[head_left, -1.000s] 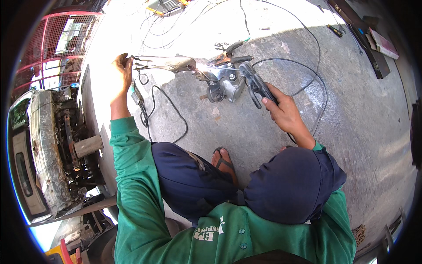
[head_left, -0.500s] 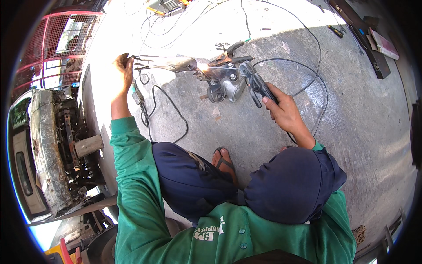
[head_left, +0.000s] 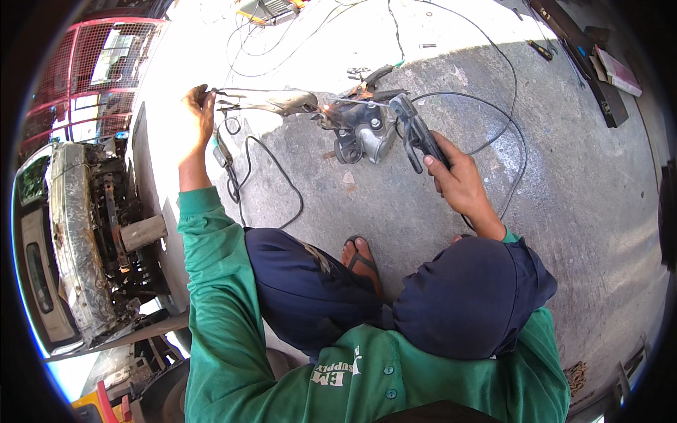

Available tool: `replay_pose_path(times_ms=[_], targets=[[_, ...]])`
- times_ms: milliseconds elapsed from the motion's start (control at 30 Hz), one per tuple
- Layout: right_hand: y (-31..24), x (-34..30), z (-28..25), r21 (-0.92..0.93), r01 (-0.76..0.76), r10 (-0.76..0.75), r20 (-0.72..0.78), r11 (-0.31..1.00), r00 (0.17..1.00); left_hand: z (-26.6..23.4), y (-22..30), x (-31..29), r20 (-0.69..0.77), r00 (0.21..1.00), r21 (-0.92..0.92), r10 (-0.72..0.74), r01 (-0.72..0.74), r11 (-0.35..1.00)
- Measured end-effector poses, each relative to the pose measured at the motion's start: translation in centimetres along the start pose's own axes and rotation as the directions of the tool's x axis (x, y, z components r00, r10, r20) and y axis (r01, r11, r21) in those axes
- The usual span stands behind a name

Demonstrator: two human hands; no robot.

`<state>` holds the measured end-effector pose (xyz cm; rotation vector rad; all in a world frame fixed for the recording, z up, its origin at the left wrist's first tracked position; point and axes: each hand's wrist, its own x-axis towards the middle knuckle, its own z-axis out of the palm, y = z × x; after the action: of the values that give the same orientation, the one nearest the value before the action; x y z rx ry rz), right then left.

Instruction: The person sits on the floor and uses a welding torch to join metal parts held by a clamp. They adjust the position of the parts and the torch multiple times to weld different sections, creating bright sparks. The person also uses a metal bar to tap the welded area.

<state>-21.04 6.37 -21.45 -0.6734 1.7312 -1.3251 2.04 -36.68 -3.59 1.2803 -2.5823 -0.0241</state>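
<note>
My right hand is closed around the black handle of a welding electrode holder. A thin welding rod clamped in its jaws points left over the metal assembly. My left hand pinches the far left end of a long, worn metal part; exactly how the fingers grip is hard to see. That part meets a bolted metal bracket assembly on the floor, with a small orange glow at the joint. A ground clamp with copper-coloured jaws lies against the assembly's far side.
Black cables loop across the concrete floor on the right, and another cable curls at left. An orange-and-grey machine stands at the far edge. A screwdriver lies far right. A rusty vehicle body stands left.
The bright welding arc at the joint has gone out, leaving a faint glow. My right hand has shifted the electrode holder slightly right, and the rod tip has lifted away. My left hand stays put.
</note>
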Motion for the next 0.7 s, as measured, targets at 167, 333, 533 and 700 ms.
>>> replay_pose_path(times_ms=[167,333,533,700], targets=[[0.4,-0.2,0.1,-0.041,0.006,-0.006,0.002,0.999,1.0,-0.1,-0.1,0.1,-0.003,1.0,0.049,0.015,-0.014,0.999],[0.5,-0.3,0.4,-0.037,0.0,0.0,0.017,0.999,1.0,0.1,-0.2,0.1,-0.01,1.0,0.018,0.014,-0.014,1.0],[0.5,-0.3,0.4,-0.028,-0.002,0.002,0.02,1.0,1.0,0.2,-0.4,0.3,-0.001,1.0,0.009,0.019,-0.019,1.0],[0.4,-0.3,0.4,-0.04,-0.015,0.016,0.033,0.999,0.999,0.3,-1.0,0.4,-0.011,1.0,0.015,0.023,-0.023,1.0]])
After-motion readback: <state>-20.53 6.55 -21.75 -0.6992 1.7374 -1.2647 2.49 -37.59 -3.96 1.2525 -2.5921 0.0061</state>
